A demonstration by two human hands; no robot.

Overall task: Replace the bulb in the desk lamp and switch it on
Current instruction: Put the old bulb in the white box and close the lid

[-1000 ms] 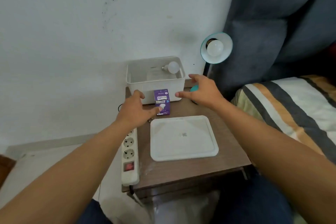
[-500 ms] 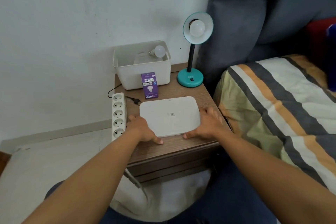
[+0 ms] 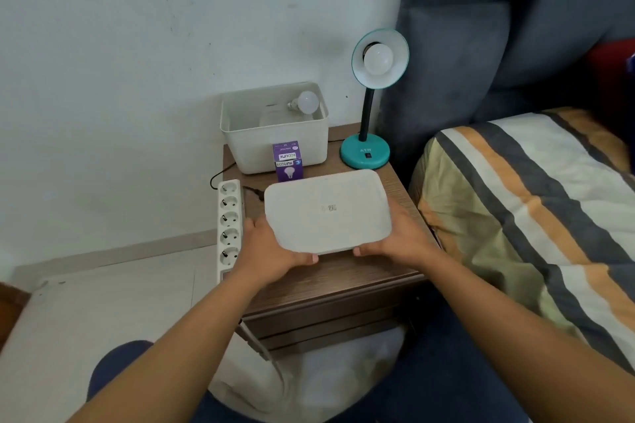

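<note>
A teal desk lamp (image 3: 365, 156) stands at the back right of the wooden nightstand (image 3: 343, 280), with a white bulb (image 3: 378, 58) in its shade, unlit. A loose white bulb (image 3: 305, 102) lies in an open white bin (image 3: 275, 144). A purple bulb box (image 3: 288, 161) stands in front of the bin. My left hand (image 3: 271, 251) and my right hand (image 3: 402, 239) grip the near corners of a white lid (image 3: 326, 211), lifted a little off the tabletop.
A white power strip (image 3: 229, 223) hangs along the nightstand's left side with a black plug and cord near it. A striped bed (image 3: 536, 203) and grey padded headboard (image 3: 515, 27) are on the right. White wall behind, pale floor at left.
Both hands drew back from the bin and bulb box to the lid's near edge, gripped it and raised it. The camera view shifted.
</note>
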